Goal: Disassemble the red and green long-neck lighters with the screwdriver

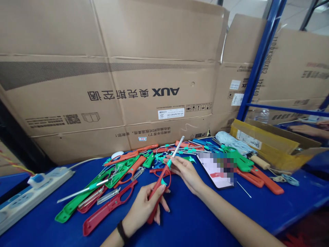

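Note:
My left hand (144, 207) is wrapped round the red handle of a long-nosed lighter (159, 180), its thumb near the green trigger. The lighter tilts up and away, with its metal tube pointing to the back. My right hand (185, 171) pinches it where the tube meets the handle. To the left lie a red handle half (108, 209) and a green handle half (68, 209), with clear fuel tanks (108, 196) and a loose metal tube (77, 195) among them. Behind the hands is a heap of more lighter parts (154, 154).
A phone (217, 171) lies right of my hands, beside green and orange handles (267, 180). Further right are a folded umbrella (236, 144) and a yellow-taped box (267, 144). A power strip (33, 195) sits at left. Cardboard (123, 113) walls the back; another person's arm (308, 130) shows far right.

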Tool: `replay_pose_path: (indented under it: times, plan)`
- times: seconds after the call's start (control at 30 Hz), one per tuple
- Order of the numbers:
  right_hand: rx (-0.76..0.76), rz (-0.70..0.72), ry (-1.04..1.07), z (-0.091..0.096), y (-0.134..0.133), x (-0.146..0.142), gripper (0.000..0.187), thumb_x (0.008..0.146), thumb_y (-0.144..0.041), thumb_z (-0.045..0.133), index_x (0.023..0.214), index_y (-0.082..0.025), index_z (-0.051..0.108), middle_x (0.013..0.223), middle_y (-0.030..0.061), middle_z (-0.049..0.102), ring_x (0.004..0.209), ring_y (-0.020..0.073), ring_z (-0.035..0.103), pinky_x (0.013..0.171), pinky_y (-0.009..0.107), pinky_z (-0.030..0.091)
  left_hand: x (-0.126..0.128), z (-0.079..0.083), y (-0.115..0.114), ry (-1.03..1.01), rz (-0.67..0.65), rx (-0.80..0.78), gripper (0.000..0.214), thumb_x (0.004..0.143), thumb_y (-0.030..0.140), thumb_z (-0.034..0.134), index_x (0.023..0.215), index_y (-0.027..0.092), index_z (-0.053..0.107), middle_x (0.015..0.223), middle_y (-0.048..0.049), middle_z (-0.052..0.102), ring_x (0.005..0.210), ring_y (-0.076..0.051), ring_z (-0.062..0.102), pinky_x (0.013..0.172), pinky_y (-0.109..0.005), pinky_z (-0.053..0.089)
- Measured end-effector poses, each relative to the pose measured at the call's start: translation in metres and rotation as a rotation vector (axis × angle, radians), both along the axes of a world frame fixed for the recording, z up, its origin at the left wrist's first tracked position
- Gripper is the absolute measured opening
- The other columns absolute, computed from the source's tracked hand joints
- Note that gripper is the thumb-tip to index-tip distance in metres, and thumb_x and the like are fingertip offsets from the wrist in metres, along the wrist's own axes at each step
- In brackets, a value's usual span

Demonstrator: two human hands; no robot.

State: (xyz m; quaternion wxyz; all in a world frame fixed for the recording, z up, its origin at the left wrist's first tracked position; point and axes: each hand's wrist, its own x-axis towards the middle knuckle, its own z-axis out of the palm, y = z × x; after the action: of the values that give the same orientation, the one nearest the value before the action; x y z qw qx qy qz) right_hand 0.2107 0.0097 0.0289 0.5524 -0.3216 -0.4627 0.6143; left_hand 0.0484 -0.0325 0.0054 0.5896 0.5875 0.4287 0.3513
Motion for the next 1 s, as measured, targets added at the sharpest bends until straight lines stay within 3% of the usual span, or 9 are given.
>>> replay_pose_path:
  times: [0.13,0.33,0.57,0.77,1.0]
  plan:
    - [0.009,0.077,-0.026,-0.003,-0.001,0.000,0.043,0.070,-0.045,0.072,0.101,-0.016,0.069,0.095,0.0077,0.072,0.088,0.0196,0.066,0.091,0.035,0.045,-0.002,-0.001,0.000,-0.024,-0.001,-0.028,0.060,0.076,0.064,0.053,0.094,0.007,0.057,0.050,-0.0063,0.067,0.027,-0.010,0.051,0.027,-0.014,0.033]
    - [0.067,0.031,-0.107,-0.008,-0.003,-0.009,0.043,0.072,-0.048,0.070,0.101,-0.017,0.070,0.093,0.0071,0.073,0.088,0.0213,0.066,0.094,0.038,0.043,-0.003,-0.005,-0.001,-0.103,0.008,-0.103,0.055,0.078,0.062,0.053,0.090,0.008,0.059,0.046,-0.0031,0.063,0.025,-0.007,0.044,0.026,-0.014,0.029]
    - [0.093,0.058,-0.182,-0.005,-0.005,-0.003,0.045,0.071,-0.051,0.069,0.102,-0.018,0.071,0.093,0.0069,0.073,0.093,0.0246,0.065,0.095,0.040,0.042,0.002,-0.008,-0.003,-0.061,0.037,-0.046,0.057,0.074,0.065,0.055,0.087,0.010,0.059,0.039,0.0031,0.054,0.024,-0.006,0.039,0.025,-0.014,0.027]
    - [0.087,0.069,-0.169,-0.006,-0.005,-0.006,0.047,0.072,-0.054,0.066,0.102,-0.018,0.071,0.097,0.0074,0.072,0.096,0.0248,0.064,0.097,0.041,0.041,0.002,-0.001,-0.009,-0.234,-0.029,-0.212,0.054,0.073,0.064,0.058,0.090,0.013,0.059,0.041,0.0103,0.040,0.024,-0.003,0.030,0.026,-0.015,0.030]
    - [0.055,0.027,-0.168,-0.005,-0.008,-0.006,0.048,0.069,-0.052,0.069,0.103,-0.018,0.071,0.097,0.0075,0.072,0.096,0.0245,0.064,0.098,0.040,0.039,0.012,-0.009,-0.011,-0.025,0.113,0.022,0.055,0.076,0.068,0.051,0.085,0.014,0.055,0.041,0.0092,0.040,0.025,-0.005,0.035,0.026,-0.014,0.026]
